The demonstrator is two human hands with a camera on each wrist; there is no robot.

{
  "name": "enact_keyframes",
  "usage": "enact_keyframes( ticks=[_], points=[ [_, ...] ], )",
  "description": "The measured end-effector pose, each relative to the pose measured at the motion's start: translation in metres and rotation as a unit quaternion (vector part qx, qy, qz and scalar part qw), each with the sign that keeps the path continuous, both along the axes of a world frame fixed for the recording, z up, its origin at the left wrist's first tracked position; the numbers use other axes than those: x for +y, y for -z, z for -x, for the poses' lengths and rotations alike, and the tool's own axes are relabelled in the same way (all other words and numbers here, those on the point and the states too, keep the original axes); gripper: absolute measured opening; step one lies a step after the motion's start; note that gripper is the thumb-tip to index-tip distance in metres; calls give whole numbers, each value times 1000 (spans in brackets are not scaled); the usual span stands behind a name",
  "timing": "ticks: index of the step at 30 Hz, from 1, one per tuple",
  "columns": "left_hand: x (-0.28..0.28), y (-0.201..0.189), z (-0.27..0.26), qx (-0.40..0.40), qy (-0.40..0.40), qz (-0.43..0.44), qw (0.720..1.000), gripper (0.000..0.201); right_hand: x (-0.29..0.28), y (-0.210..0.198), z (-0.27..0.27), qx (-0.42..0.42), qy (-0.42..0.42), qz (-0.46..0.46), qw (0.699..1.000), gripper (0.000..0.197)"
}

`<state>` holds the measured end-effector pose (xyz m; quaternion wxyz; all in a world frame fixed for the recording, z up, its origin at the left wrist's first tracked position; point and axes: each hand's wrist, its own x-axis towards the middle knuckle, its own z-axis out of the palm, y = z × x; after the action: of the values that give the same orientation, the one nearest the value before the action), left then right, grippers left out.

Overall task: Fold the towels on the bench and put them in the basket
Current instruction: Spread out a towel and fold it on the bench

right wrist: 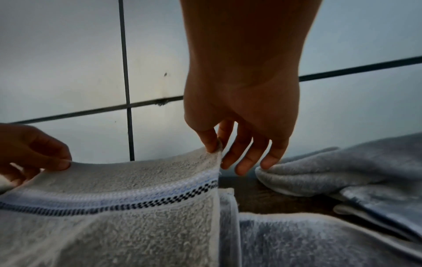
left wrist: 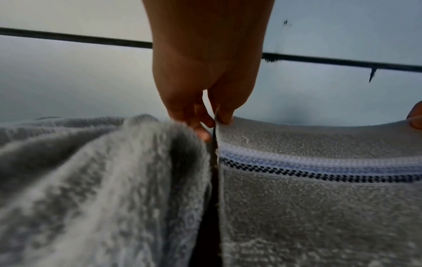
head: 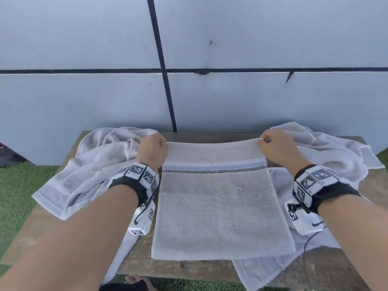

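A white towel point(head: 218, 208) with a blue and black checked band is lying flat on the bench point(head: 212, 136), its far edge lifting. Crumpled towels are lying left point(head: 88, 164) and right point(head: 327, 152) of it.

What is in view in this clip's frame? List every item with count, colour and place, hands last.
striped towel: one, pale grey with a blue and black woven band, flat at the bench's middle, far edge lifted.
loose towels: at least two, pale grey, crumpled at left and at right; another lies under the striped one.
bench: one, brown wood, against the wall.
wall: pale panels, dark seams.
grass: green, either side of the bench.
basket: not in view.
wrist cameras: two, white, one per wrist.
left hand: pinches the far left corner.
right hand: pinches the far right corner.
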<state>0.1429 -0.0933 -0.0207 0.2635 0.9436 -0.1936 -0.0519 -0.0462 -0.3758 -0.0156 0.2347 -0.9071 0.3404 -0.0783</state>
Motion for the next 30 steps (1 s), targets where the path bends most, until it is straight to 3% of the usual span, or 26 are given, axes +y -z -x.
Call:
enact_keyframes(
  ticks=[4, 10, 14, 18, 25, 30],
  points=[
    [-4, 27, -11, 11, 42, -30, 999, 12, 0, 28, -9, 77, -31, 51, 995, 15],
    [-1, 34, -12, -21, 112, 0, 993, 23, 3, 37, -14, 66, -47, 62, 995, 6],
    [-1, 27, -5, 1, 134, -17, 991, 25, 5, 33, -11, 79, -44, 68, 994, 17],
    [1, 26, 3, 36, 136, -23, 990, 21, 10, 31, -3, 95, -61, 37, 993, 17],
    [5, 8, 21, 70, 151, -36, 985, 21, 15, 12, 15, 78, -70, -15, 994, 4],
    [17, -17, 29, 115, 180, -71, 974, 18, 20, -9, 35, 17, -61, -43, 997, 13]
  ],
)
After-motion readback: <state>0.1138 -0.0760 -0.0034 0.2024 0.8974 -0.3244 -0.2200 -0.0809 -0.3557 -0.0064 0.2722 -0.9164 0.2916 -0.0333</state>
